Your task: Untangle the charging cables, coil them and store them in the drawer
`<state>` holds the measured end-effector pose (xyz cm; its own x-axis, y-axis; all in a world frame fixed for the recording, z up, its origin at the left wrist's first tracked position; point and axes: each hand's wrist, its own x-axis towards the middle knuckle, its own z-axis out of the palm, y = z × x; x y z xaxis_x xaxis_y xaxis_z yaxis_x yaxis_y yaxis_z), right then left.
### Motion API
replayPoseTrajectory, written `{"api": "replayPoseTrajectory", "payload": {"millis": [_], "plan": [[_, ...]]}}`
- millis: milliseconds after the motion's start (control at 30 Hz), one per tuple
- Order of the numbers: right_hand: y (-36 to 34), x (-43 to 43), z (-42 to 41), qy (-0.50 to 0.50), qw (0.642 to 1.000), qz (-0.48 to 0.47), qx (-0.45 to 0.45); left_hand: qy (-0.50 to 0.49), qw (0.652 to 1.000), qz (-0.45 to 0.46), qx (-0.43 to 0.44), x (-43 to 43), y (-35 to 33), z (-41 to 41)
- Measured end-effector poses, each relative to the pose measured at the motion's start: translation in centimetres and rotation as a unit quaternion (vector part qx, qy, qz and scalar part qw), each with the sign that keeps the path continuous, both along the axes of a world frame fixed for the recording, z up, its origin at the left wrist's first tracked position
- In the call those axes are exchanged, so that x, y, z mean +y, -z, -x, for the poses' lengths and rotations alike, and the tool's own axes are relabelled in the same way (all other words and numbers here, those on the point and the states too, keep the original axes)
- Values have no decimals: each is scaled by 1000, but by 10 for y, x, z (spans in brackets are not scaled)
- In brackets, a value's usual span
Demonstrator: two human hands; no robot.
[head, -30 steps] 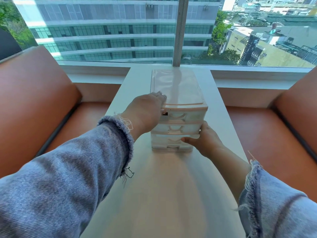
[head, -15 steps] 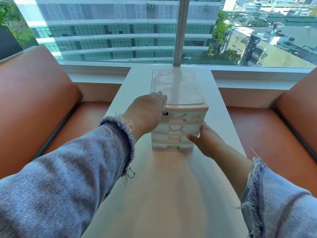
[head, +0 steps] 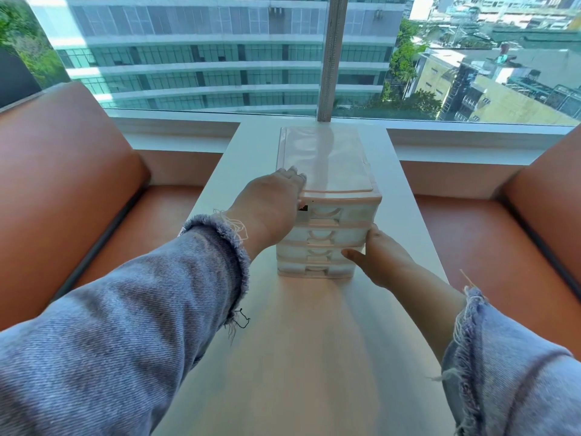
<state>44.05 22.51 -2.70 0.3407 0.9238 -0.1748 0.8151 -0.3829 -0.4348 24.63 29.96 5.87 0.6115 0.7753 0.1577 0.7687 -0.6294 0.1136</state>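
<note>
A small translucent drawer unit [head: 327, 158] with pink trim stands in the middle of the white table [head: 301, 357]. Its stacked drawers all look pushed in. My left hand [head: 270, 209] holds the unit's top left front corner, fingers lying over the top edge. My right hand [head: 380, 259] grips the lower right front corner, thumb across the front of the third drawer [head: 317, 254]. A small dark bit [head: 303, 208] shows at the top drawer's left end. No cable lies in plain sight.
Orange-brown bench seats [head: 78, 199] flank the narrow table on both sides. The table's far end meets a white sill [head: 176, 127] below a large window with a vertical frame post [head: 330, 58] behind the unit.
My right hand has slid a little to the right along the lower drawers, onto the unit's corner. The left hand and the unit have stayed put.
</note>
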Motion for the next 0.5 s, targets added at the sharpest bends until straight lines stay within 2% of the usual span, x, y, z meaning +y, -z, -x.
{"api": "replayPoseTrajectory", "payload": {"millis": [267, 400, 500], "plan": [[10, -11, 7, 6, 996, 59, 65, -2, 999, 8, -41, -2, 9, 2], [8, -29, 6, -22, 996, 87, 11, -2, 998, 52, -43, -5, 13, 1], [4, -45, 5, -41, 994, 98, -19, -8, 997, 71, 5, -5, 12, 4]]}}
